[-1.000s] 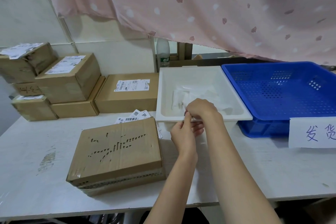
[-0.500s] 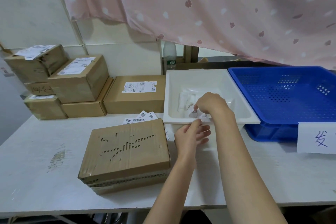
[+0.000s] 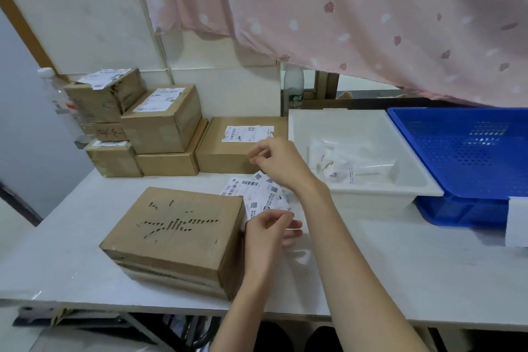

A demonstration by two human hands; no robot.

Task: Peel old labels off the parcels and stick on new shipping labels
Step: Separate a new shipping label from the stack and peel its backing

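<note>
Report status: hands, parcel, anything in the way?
Right hand raised over the loose labels, fingers curled, nothing visible in them. Left hand beside bare-topped parcel, loosely curled. New label not on. Nothing in the way.

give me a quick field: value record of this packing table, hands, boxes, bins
near box: brown parcel on the white table, top bare of any label
loose labels: new shipping labels lying behind that parcel
left hand: left hand beside the parcel, fingers loosely curled, holding nothing I can make out
right hand: right hand raised above the labels, fingertips pinched; anything held is too small to tell
stack: labelled boxes against the wall
white bin: white tray holding crumpled label scraps
blue bin: blue basket
</note>
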